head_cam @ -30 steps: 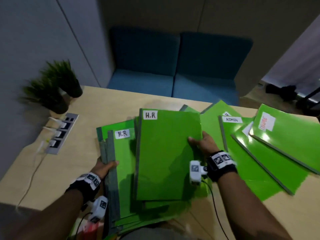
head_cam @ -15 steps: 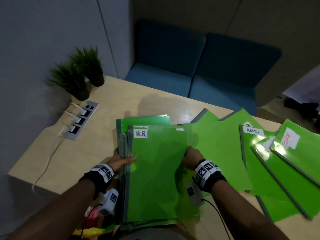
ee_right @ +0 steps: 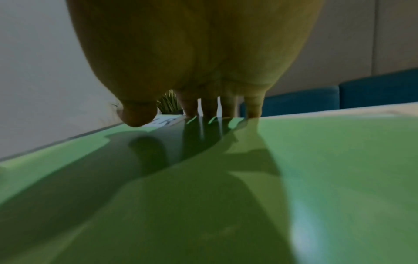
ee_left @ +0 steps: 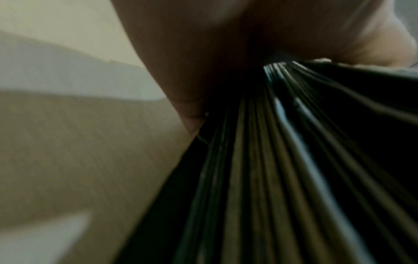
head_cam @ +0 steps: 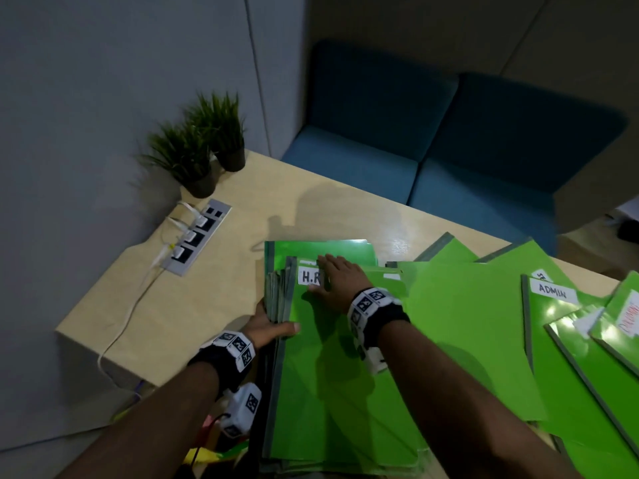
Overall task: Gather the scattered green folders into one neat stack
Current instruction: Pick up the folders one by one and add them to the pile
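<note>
A stack of green folders [head_cam: 332, 375] lies at the near edge of the table, its top folder labelled "H.R". My left hand [head_cam: 273, 326] grips the stack's grey spine edges [ee_left: 282, 160], thumb on top and fingers hidden beneath. My right hand [head_cam: 337, 280] lies flat on the top folder [ee_right: 294, 178] with straight fingers, partly covering the label. More green folders [head_cam: 466, 323] lie fanned out to the right, among them one marked "ADMIN" [head_cam: 553, 292] and one with red writing [head_cam: 622, 316].
The wooden table [head_cam: 207, 292] has a socket strip [head_cam: 197, 236] with white cables at the left. Two potted plants [head_cam: 197, 150] stand in the far left corner. A blue sofa [head_cam: 432, 160] sits beyond the table.
The "H.R" folder has come down onto the stack. My right hand let go of its right edge and moved up to lie flat near the label. The left hand stays at the spines.
</note>
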A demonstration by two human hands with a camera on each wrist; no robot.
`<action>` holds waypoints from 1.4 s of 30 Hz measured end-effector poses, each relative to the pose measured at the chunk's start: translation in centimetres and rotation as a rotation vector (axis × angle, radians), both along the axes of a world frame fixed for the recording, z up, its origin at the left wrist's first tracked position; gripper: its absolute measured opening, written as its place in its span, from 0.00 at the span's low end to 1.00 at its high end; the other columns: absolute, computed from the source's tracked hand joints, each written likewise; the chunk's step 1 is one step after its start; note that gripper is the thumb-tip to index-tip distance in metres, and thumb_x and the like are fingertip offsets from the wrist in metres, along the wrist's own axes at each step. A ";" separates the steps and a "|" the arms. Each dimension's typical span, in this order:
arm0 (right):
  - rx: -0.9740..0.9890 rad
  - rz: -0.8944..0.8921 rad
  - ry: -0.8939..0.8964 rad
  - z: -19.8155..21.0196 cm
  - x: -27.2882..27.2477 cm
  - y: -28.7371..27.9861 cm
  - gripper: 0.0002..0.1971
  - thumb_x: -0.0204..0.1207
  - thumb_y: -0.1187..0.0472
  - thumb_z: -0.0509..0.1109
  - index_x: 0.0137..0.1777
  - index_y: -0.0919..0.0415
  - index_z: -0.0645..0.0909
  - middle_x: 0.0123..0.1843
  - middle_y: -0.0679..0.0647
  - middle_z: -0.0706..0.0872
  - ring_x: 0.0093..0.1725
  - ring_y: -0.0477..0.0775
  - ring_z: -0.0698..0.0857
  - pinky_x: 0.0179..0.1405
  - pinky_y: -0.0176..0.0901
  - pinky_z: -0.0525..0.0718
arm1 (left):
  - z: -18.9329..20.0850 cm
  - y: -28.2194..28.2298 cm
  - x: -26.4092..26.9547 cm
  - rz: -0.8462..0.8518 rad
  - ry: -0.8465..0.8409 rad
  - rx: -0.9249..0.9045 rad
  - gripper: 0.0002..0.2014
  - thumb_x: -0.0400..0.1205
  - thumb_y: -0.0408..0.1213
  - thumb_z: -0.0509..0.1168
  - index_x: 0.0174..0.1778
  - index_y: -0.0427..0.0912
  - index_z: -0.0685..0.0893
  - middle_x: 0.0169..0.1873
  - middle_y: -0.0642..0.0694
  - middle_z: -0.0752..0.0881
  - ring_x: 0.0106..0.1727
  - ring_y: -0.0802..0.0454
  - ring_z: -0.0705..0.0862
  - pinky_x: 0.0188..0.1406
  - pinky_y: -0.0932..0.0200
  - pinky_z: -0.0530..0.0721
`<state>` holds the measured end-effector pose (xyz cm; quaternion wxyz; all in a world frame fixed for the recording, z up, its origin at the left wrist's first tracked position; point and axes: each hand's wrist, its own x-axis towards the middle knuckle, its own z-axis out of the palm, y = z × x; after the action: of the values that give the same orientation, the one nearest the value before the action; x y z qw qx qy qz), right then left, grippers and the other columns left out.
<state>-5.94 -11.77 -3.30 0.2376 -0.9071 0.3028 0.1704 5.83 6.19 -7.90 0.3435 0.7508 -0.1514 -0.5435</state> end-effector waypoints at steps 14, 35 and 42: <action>0.226 -1.020 -0.227 -2.4 -10.4 -1.7 0.41 0.81 0.43 0.62 0.84 0.66 0.50 0.85 0.64 0.58 0.83 0.64 0.60 0.81 0.55 0.62 | -0.2 -0.1 -0.1 -0.027 0.038 0.000 0.52 0.73 0.32 0.77 0.84 0.42 0.46 0.78 0.35 0.67 0.74 0.37 0.71 0.70 0.52 0.72; 0.534 -0.947 -0.134 -2.7 -12.2 1.4 0.46 0.67 0.30 0.70 0.79 0.58 0.66 0.76 0.59 0.76 0.68 0.65 0.80 0.66 0.62 0.80 | -2.3 1.9 0.0 0.270 0.164 -0.093 0.41 0.54 0.55 0.85 0.64 0.46 0.84 0.54 0.39 0.90 0.54 0.37 0.90 0.63 0.34 0.82; 0.584 -0.977 -0.204 -1.5 -11.4 2.1 0.51 0.71 0.34 0.71 0.83 0.66 0.56 0.82 0.64 0.66 0.78 0.65 0.70 0.67 0.53 0.75 | 2.0 2.4 -2.1 0.383 0.176 -0.305 0.25 0.62 0.28 0.76 0.57 0.39 0.85 0.41 0.37 0.92 0.38 0.38 0.91 0.36 0.44 0.90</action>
<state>-17.35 -9.67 -4.79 0.5572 -0.5707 0.6024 0.0293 3.77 8.55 -5.91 0.5615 0.6549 -0.0562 -0.5026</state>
